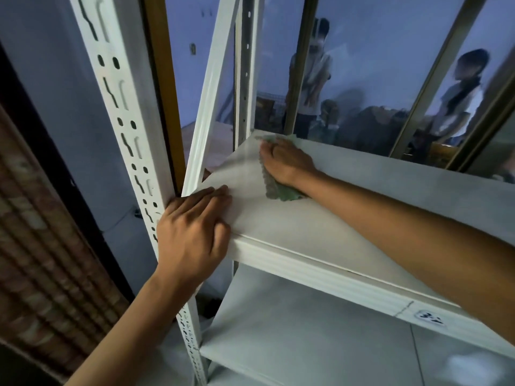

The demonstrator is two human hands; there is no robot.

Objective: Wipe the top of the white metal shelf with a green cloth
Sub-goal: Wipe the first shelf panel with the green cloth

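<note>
The white metal shelf (348,215) fills the middle of the view, its top board running from the left corner to the right edge. My right hand (287,162) lies flat on the green cloth (281,192), pressing it onto the board near the far left corner. The cloth shows at my fingertips and under my wrist; the rest is hidden by the hand. My left hand (192,232) rests on the near left corner of the board, fingers spread over the edge beside the front post.
A perforated white upright post (125,121) rises at the front left, with a slanted white brace (209,93) behind it. A lower shelf board (320,330) lies beneath. Behind the shelf is glass in metal frames, showing two people (312,79). A brick wall (41,246) is at left.
</note>
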